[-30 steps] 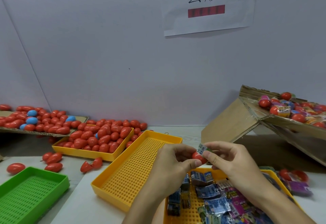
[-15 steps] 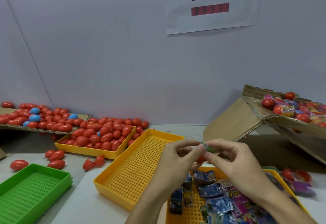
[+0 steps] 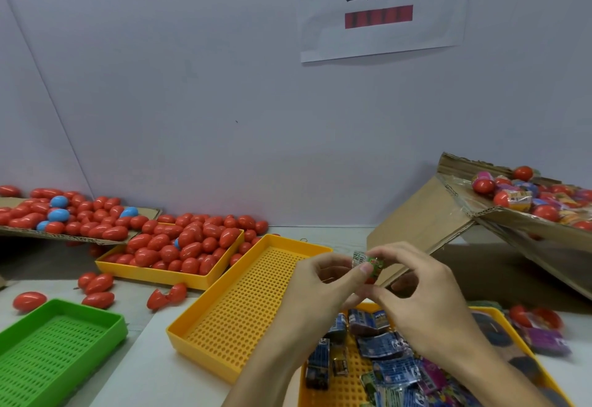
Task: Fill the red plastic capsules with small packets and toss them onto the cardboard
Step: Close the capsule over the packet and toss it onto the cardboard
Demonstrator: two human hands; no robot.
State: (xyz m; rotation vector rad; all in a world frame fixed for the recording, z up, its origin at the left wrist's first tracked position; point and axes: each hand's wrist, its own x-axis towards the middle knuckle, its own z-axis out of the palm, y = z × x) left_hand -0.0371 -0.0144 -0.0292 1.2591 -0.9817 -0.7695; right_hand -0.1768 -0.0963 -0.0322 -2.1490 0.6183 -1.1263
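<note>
Since half a second ago the two hands have lifted slightly, and the small packet (image 3: 366,263) now covers most of the red capsule (image 3: 371,278). The left hand (image 3: 323,291) and right hand (image 3: 419,297) both pinch the crinkly packet with curled fingertips, above the near yellow tray of packets (image 3: 344,387). An empty perforated yellow tray (image 3: 256,294) lies just left. Glossy filled capsules heap on the flat cardboard (image 3: 141,212) far left

Packing workbench: sorting trays (image 3: 246,304), heaped capsules (image 3: 179,243), wall label (image 3: 381,5).
</note>
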